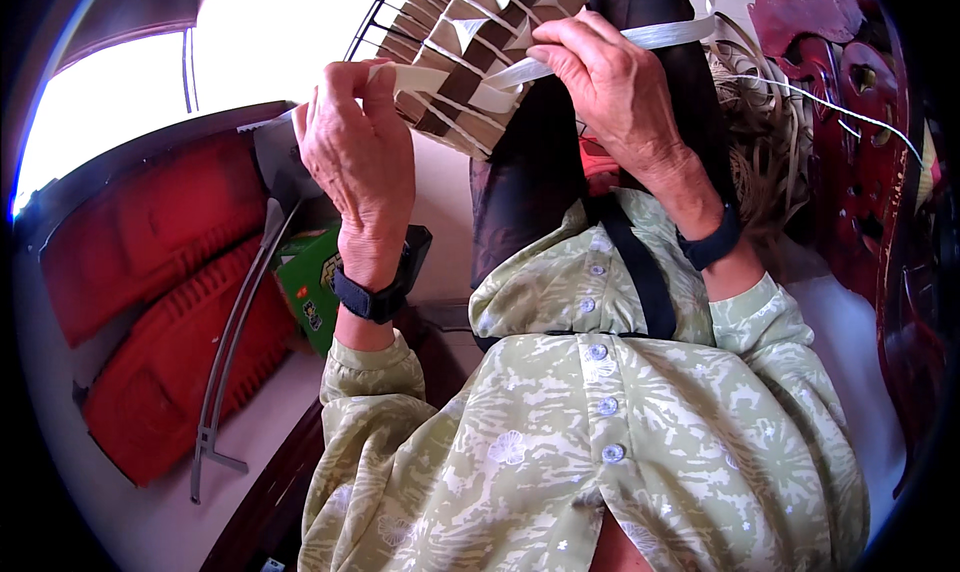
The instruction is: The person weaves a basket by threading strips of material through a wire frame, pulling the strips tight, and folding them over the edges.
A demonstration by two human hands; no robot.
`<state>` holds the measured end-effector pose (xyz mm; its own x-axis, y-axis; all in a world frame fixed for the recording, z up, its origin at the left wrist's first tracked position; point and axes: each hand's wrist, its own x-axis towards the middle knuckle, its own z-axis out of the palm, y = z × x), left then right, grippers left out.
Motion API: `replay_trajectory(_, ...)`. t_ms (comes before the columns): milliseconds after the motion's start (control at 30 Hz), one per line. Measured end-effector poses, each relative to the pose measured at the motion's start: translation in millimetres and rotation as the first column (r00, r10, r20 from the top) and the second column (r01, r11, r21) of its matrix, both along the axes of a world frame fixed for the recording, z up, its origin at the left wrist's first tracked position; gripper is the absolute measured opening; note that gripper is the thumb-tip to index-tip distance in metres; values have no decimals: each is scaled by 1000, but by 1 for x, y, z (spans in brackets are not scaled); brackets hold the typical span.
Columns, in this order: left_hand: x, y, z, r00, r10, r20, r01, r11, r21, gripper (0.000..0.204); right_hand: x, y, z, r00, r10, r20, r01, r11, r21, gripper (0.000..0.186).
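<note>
A partly woven piece (pixel 462 84) of brown and pale strips, bound with white cord on a dark wire frame, rests by my knees at the top of the view. Small folded pale points stand up from its surface. My left hand (pixel 358 152) is closed at its left edge, pinching the end of a cream strip (pixel 420 78). Across the weave, my right hand (pixel 622 97) grips a flat whitish strip (pixel 670 36) between thumb and fingers. That strip runs from the weave under the fingers and out to the right. Whether both hands hold one strip, I cannot tell.
Loose coils of beige strips (pixel 765 142) lie to the right, beside a carved dark red wooden piece of furniture (pixel 850 162). A thin white cord (pixel 850 114) crosses there. On the left are red padded panels (pixel 190 302), a grey metal bar (pixel 228 342) and a green box (pixel 312 282).
</note>
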<state>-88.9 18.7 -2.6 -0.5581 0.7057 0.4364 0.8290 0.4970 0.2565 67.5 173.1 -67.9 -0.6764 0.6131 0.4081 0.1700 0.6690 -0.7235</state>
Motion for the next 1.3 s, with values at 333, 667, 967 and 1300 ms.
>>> replay_trajectory(333, -6, -4, 9, 982, 87, 170, -99, 993, 67, 14, 3, 9, 18, 989, -45, 142, 15, 978, 206, 13)
replay_trajectory(667, -9, -19, 7, 929, 121, 351, -188, 968, 164, 14, 23, -25, 17, 987, 65, 145, -76, 994, 73, 20)
replay_trajectory(967, -19, -13, 1, 911, 98, 400, -189, 963, 193, 15, 22, -83, 52, 973, 182, 139, -180, 983, -25, 19)
replay_trajectory(1300, -34, -14, -10, 934, 120, 336, -205, 951, 231, 13, 22, -71, 57, 954, 276, 119, -269, 960, -71, 21)
